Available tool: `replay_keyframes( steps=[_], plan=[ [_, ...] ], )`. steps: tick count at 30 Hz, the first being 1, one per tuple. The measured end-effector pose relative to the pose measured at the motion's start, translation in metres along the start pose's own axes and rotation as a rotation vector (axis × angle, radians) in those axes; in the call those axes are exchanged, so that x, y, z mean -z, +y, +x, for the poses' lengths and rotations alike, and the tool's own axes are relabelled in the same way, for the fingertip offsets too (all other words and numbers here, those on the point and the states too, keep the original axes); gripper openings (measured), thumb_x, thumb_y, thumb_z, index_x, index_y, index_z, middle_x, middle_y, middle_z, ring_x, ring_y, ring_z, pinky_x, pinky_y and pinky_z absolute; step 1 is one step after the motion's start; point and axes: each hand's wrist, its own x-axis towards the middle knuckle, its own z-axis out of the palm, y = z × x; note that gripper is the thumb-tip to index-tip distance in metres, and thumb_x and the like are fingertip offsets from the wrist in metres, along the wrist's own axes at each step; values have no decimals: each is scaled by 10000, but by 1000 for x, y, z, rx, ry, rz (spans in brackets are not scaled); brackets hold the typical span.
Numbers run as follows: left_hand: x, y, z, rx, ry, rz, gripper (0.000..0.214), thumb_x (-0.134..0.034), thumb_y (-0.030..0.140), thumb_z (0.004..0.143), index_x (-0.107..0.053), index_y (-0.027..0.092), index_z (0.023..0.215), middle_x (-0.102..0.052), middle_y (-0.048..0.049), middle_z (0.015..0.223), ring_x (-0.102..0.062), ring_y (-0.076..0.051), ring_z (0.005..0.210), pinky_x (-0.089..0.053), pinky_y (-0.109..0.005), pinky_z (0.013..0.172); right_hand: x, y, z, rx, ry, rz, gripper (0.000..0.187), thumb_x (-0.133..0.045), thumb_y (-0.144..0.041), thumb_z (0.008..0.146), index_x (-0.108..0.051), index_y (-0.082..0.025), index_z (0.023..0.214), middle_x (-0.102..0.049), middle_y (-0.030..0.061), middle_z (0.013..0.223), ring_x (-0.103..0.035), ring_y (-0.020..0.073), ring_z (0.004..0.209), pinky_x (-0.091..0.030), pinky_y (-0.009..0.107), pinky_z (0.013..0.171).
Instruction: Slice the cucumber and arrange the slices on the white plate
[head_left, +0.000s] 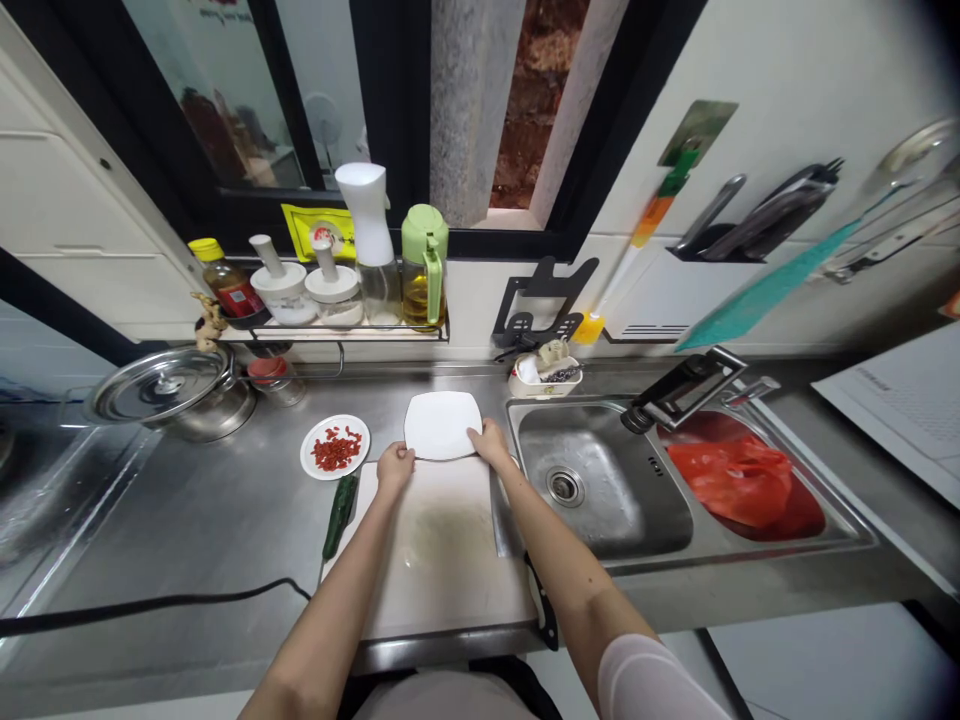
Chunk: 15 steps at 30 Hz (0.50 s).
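Observation:
A white, rounded-square plate (442, 424) is at the far end of the white cutting board (450, 580), with nothing on it. My left hand (395, 466) grips its near left corner, thumb and fingers closed at the rim. On the opposite side my right hand (490, 443) pinches the right edge, thumb on top. A cucumber (341, 515) lies along the board's left side. Beyond it stands a small round plate (305, 455) holding red goji berries (336, 449). By the board's right edge, partly hidden under my right forearm, rests a knife (545, 605) with a black handle.
To the right is a steel sink (607, 500) with a faucet (675, 395) and a red plastic bag (739, 480) in the second basin. A lidded pot (176, 395) stands at the left, near a shelf of condiments with an oil jug (424, 270). A black cord (150, 603) crosses the counter.

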Motion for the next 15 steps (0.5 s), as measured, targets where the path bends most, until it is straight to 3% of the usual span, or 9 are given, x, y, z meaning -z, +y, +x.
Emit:
replay_keyframes(
  steps=[8, 15],
  plan=[
    [4, 7, 3, -9, -10, 152, 268, -539, 218, 795, -656, 149, 1026, -717, -66, 833, -658, -201, 841, -439, -259, 731, 0, -6, 2, -61, -95, -137, 463, -526, -452, 853, -544, -141, 1195, -622, 151, 1194, -588, 262, 1093, -450, 314, 845],
    [3, 7, 2, -23, 3, 194, 341, -519, 201, 803, -630, 135, 1119, -719, -77, 835, -657, -215, 872, -436, -267, 759, -4, -10, 2, -88, -108, -200, 506, -550, -467, 848, -527, -127, 1221, -617, 176, 1196, -584, 263, 1107, -450, 310, 845]
  ],
)
